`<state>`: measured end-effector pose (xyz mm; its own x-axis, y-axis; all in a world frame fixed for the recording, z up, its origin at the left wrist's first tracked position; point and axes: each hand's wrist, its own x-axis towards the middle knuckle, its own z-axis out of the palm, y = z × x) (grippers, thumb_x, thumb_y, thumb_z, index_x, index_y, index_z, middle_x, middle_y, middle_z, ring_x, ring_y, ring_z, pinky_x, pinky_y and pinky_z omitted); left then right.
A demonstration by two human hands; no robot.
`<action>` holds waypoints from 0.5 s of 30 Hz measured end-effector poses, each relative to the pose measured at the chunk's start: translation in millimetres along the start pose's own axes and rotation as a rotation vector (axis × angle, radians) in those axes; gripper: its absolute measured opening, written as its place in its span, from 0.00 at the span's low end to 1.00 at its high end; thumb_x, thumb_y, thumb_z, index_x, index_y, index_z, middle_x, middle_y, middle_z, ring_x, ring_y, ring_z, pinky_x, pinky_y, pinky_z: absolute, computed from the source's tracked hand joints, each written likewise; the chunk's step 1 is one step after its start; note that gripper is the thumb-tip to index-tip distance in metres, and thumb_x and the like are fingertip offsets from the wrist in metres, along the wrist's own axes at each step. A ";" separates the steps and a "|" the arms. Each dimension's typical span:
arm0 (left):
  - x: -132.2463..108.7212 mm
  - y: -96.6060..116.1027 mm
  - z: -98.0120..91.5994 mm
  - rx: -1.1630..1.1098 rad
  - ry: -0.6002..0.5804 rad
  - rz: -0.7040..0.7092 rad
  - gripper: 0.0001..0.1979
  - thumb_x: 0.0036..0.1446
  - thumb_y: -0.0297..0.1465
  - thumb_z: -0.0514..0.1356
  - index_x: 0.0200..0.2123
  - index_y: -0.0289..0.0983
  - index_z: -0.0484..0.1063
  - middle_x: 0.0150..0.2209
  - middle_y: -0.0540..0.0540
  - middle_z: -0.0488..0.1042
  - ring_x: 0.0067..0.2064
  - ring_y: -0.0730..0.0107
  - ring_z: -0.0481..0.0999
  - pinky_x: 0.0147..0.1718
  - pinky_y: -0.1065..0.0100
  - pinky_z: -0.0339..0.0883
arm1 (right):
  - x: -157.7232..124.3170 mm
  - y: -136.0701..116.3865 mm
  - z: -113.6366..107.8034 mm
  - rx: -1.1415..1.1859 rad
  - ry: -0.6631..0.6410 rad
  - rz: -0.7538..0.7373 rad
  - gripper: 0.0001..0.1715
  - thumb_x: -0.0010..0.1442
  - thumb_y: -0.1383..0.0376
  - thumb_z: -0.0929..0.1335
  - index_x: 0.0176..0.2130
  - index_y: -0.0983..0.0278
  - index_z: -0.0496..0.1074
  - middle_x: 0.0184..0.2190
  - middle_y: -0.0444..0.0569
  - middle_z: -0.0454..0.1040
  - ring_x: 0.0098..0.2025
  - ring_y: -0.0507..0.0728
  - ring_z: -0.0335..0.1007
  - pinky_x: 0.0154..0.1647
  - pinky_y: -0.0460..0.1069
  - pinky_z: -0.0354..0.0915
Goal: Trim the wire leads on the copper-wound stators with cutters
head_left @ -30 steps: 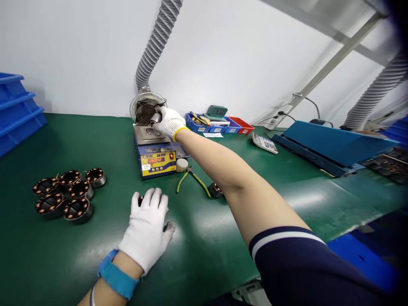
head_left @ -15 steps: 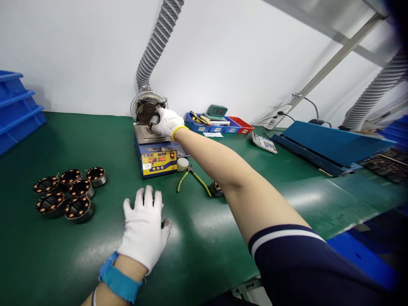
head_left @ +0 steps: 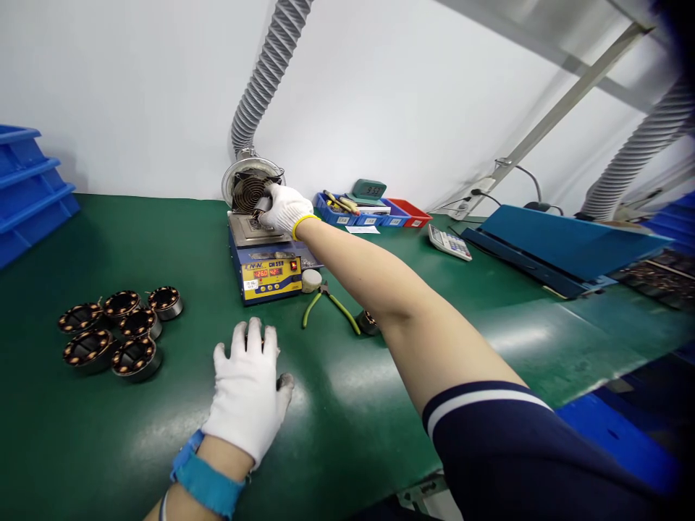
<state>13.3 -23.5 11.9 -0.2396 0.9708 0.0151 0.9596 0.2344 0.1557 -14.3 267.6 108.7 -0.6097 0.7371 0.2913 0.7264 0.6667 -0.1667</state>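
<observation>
My right hand point(head_left: 286, 208), in a white glove, reaches far out and is closed round a round metal stator point(head_left: 264, 205), held over the square top of the blue and yellow solder pot point(head_left: 264, 260). My left hand point(head_left: 248, 391), also gloved, lies flat with fingers spread on the green mat point(head_left: 81, 427), covering another small stator whose dark edge shows at the fingertips. A group of several copper-wound stators point(head_left: 116, 329) sits to the left of it.
A fume extractor hose and round hood point(head_left: 247, 184) stand behind the solder pot. Green-handled cutters point(head_left: 329, 304), a white round tub point(head_left: 310, 279) and one more stator point(head_left: 368, 322) lie right of the pot. Blue bins point(head_left: 27, 188) at left; small parts trays point(head_left: 374, 210), a calculator point(head_left: 449, 242) and a blue lid point(head_left: 565, 250) at right.
My right hand has lowered the stator slightly toward the solder pot's top. My left hand has slid a little back and left over the stator beneath it.
</observation>
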 end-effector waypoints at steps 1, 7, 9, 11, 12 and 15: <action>-0.1 0.0 0.0 0.001 -0.004 0.000 0.34 0.60 0.35 0.58 0.68 0.31 0.62 0.71 0.30 0.57 0.69 0.37 0.57 0.60 0.35 0.58 | 0.5 -0.1 -1.9 0.005 0.005 -0.006 0.27 0.59 0.57 0.68 0.56 0.62 0.71 0.50 0.53 0.78 0.52 0.64 0.76 0.52 0.56 0.73; -0.1 -0.1 1.9 0.009 -0.008 -0.002 0.34 0.61 0.36 0.57 0.69 0.32 0.61 0.71 0.32 0.56 0.70 0.37 0.55 0.61 0.35 0.56 | 2.3 -1.0 -5.9 0.027 0.016 0.006 0.28 0.59 0.58 0.68 0.57 0.63 0.71 0.51 0.53 0.77 0.54 0.64 0.75 0.55 0.56 0.71; 0.1 -0.4 3.2 0.013 -0.012 -0.012 0.34 0.61 0.37 0.57 0.69 0.33 0.61 0.71 0.33 0.56 0.70 0.38 0.55 0.61 0.35 0.56 | 1.9 -1.2 -2.0 0.037 0.012 0.026 0.25 0.59 0.58 0.69 0.55 0.61 0.72 0.49 0.51 0.78 0.52 0.64 0.75 0.53 0.56 0.72; 0.6 -0.7 4.4 0.016 -0.010 -0.016 0.34 0.60 0.37 0.57 0.69 0.34 0.61 0.72 0.34 0.56 0.70 0.39 0.55 0.62 0.36 0.56 | 1.4 -1.5 2.8 0.046 -0.002 0.037 0.24 0.58 0.58 0.69 0.54 0.60 0.73 0.48 0.51 0.78 0.51 0.64 0.76 0.52 0.57 0.73; 0.8 -1.0 4.8 0.019 -0.009 -0.016 0.34 0.60 0.37 0.57 0.69 0.34 0.61 0.72 0.34 0.56 0.71 0.39 0.54 0.62 0.36 0.55 | 1.1 -1.6 4.5 0.052 -0.007 0.039 0.25 0.58 0.58 0.69 0.54 0.60 0.73 0.47 0.51 0.78 0.51 0.64 0.76 0.53 0.57 0.72; 1.6 -1.9 6.2 0.026 -0.009 -0.016 0.34 0.61 0.38 0.57 0.69 0.34 0.61 0.72 0.35 0.55 0.71 0.39 0.54 0.62 0.36 0.56 | 0.6 -2.4 4.0 0.087 -0.005 0.044 0.24 0.59 0.59 0.69 0.55 0.60 0.73 0.48 0.52 0.78 0.51 0.65 0.76 0.54 0.59 0.72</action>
<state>11.9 -22.1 5.5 -0.2537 0.9673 0.0043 0.9592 0.2510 0.1300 -17.6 266.9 105.5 -0.5796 0.7663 0.2773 0.7222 0.6406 -0.2607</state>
